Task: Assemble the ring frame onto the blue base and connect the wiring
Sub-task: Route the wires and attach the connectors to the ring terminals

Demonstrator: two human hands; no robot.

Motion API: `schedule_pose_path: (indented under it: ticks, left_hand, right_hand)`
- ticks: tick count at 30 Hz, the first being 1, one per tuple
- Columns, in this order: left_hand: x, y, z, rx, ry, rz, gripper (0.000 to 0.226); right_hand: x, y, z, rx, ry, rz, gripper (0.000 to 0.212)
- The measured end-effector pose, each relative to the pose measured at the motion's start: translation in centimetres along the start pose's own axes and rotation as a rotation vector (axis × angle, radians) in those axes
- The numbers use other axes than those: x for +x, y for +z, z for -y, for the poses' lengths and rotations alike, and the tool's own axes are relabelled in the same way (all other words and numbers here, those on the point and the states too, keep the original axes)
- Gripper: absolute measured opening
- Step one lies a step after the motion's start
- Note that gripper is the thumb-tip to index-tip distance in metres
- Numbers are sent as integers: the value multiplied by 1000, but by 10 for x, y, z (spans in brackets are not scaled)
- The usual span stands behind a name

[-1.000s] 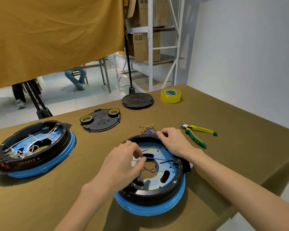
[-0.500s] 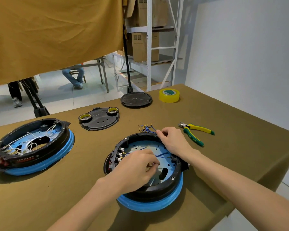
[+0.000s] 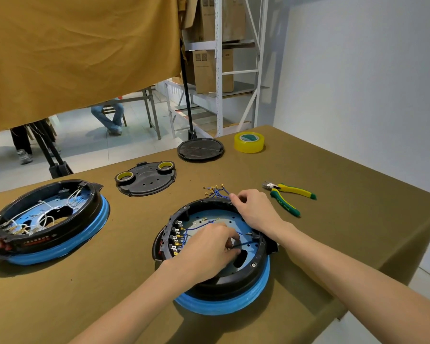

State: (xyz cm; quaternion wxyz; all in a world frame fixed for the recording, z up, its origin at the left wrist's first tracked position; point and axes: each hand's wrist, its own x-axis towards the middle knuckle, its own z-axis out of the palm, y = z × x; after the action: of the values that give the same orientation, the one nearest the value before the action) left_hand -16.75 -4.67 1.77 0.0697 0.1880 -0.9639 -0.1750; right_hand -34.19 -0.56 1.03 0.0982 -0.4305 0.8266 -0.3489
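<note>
A black ring frame point(image 3: 236, 279) sits on a blue base point(image 3: 233, 302) near the table's front edge. Inside, thin blue wires point(image 3: 199, 225) run over the pale blue plate to a row of terminals point(image 3: 176, 238) on the left wall. My left hand point(image 3: 209, 249) is inside the ring and pinches a blue wire. My right hand point(image 3: 255, 209) rests on the ring's far rim and grips the bundle of blue wires point(image 3: 215, 191) whose brass-tipped ends fan out over the table behind.
A second black ring on a blue base point(image 3: 45, 227), full of white wires, lies at the left. Behind are a black cover plate point(image 3: 147, 181) with two tape rolls, a round black disc point(image 3: 200, 148), yellow tape point(image 3: 249, 142) and green-yellow cutters point(image 3: 287, 197).
My left hand has slid down and right inside the ring, uncovering the terminal row on the left wall. My right hand has stayed on the far rim with the wire bundle.
</note>
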Motion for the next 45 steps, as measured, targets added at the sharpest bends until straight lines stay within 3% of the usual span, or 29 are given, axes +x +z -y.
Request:
schedule_pose_path:
  ticks: [11,17,23,27,31,39,45]
  left_hand:
    - [-10,-15,4,128,65,97,9]
    - [-17,-15,0,-183,60,88,11]
    - [-18,-13,-6,-493,159,-122,18]
    - [-16,-15,-7,-670,135,-230,15]
    - [-18,-16,-4,-828,121,-187,17]
    - [-14,-18,0,-1014,14,-118,12]
    - [-10,-15,4,-901,-41,-105,14]
  right_hand:
    - [-3,0,0,-5,-8,7,42]
    - [-3,1,-1,25,11,3,42]
    - [-3,0,-1,42,-1,8,42]
    - [-3,-1,-1,70,10,16,40]
    - [-3,-1,-2,71,17,14,42]
    - [-2,0,-3,80,4,8,42]
    - [-1,1,-6,108,8,3,40]
